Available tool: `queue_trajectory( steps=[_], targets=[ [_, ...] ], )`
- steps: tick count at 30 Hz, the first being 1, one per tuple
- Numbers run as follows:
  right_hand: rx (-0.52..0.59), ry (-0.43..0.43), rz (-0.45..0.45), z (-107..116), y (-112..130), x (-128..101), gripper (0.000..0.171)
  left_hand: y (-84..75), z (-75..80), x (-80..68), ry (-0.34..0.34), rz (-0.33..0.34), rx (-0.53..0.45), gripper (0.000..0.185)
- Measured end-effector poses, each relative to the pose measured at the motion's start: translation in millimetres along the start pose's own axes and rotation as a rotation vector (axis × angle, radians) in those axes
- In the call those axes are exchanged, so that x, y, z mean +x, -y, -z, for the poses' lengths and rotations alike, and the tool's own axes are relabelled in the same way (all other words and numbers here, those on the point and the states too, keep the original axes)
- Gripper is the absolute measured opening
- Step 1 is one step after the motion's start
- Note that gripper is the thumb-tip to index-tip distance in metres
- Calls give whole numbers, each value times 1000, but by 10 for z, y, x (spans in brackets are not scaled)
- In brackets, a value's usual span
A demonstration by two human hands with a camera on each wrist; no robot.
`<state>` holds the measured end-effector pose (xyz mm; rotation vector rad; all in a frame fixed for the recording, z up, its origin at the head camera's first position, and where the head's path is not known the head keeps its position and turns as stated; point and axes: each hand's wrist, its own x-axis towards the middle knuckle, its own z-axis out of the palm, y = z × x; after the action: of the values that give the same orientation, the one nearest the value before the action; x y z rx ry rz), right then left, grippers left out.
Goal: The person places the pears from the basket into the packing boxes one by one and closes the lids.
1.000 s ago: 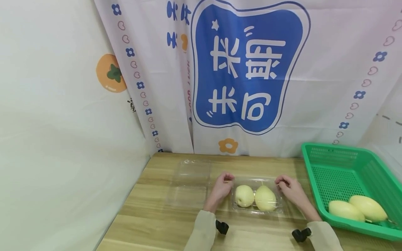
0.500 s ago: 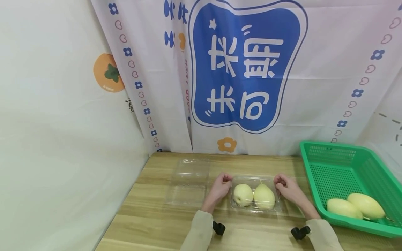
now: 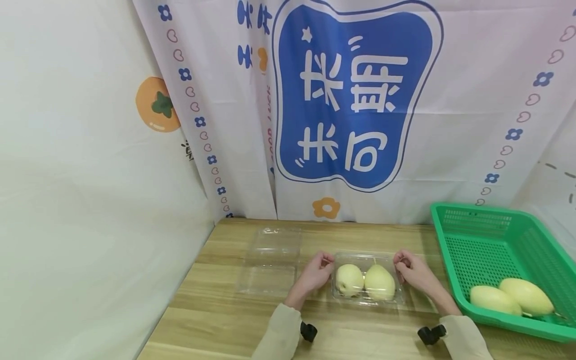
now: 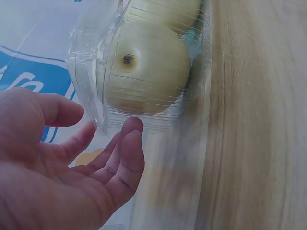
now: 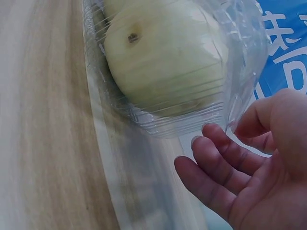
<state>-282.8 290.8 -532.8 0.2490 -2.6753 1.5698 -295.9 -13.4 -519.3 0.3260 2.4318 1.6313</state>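
Note:
A clear plastic clamshell box (image 3: 367, 302) sits on the table, its lid over two pale yellow pears (image 3: 379, 283). At the box's left side, my left hand (image 4: 72, 163) has its fingers loosely bent, with fingertips right at the rim and the thumb a little apart from it. On the opposite side, my right hand (image 5: 259, 167) pinches the rim of the box near its corner between thumb and fingers. Both wrist views show a pear close behind the ribbed plastic wall.
An unfolded clear plastic clamshell (image 3: 270, 280) lies on the wooden table (image 3: 202, 320) to the left. To the right stands a green basket (image 3: 499, 240) with two more pears (image 3: 524, 296) in it. A printed cloth (image 3: 360, 207) hangs along the table's back edge.
My left hand has shifted slightly down toward me and its forearm has swung left. The right hand stays at the box's right rim, and the pears have stayed put.

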Motion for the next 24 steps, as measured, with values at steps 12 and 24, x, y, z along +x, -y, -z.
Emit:
queue_trajectory(
  steps=[12,24],
  targets=[
    [-23,-7,-18,-17,-1,-10,7,-43,89,-142,125,-42,28,27],
    [-39,-13,-64,-75,42,-85,12,-31,112,-261,161,-63,81,38]
  ],
)
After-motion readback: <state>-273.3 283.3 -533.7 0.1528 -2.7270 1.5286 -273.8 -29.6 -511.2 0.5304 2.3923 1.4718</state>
